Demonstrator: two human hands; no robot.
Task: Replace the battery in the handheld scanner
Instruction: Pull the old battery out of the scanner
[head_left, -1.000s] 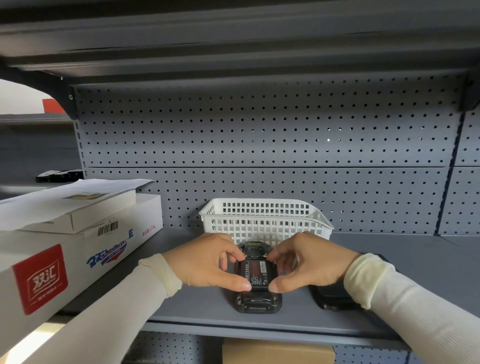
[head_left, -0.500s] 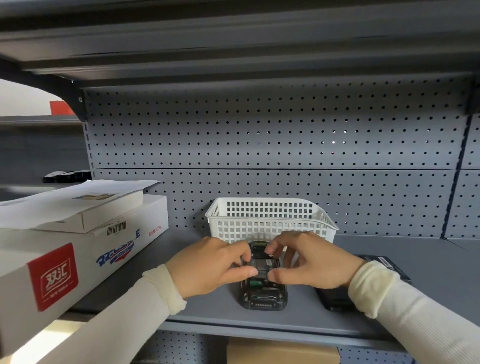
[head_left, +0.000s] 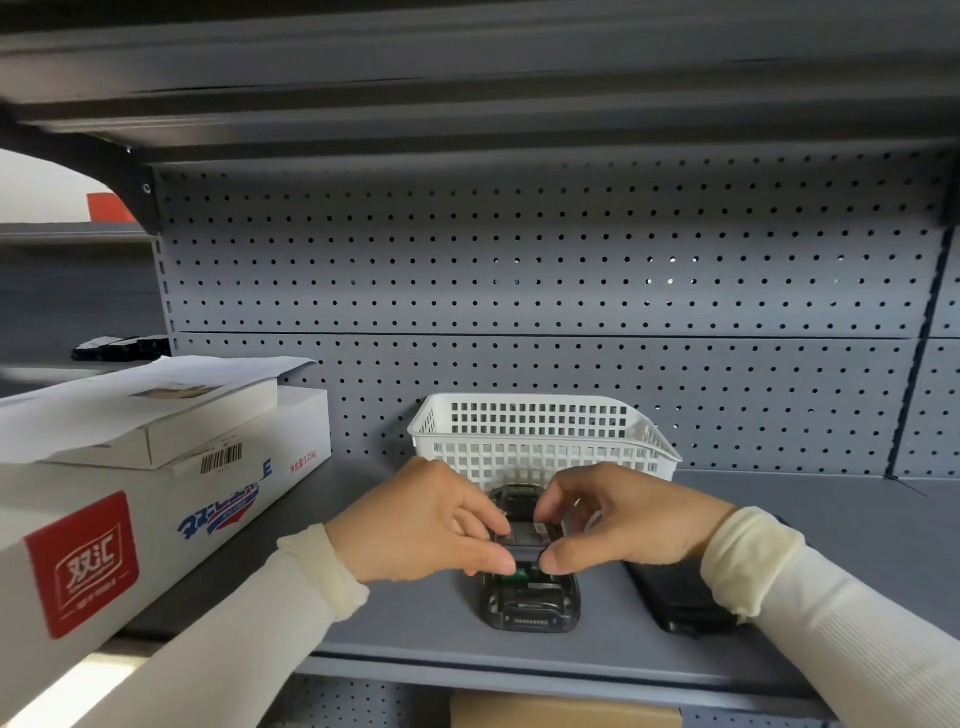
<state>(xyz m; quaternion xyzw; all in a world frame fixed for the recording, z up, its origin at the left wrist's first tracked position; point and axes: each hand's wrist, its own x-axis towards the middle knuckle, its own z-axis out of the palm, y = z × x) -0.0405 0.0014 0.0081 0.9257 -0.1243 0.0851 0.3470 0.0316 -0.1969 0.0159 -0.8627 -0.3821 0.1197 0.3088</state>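
On the shelf, both hands pinch the battery half-raised from the open scanner; removal unfinished, replacement pending.

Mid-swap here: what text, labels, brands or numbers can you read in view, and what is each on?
"双汇": red square logo on the large white carton.
"E": end of a blurred blue brand word on the same carton.
Small red print beside it: too blurred to read.
Barcode label: digits unreadable.
Battery label, between both hands: unreadable.
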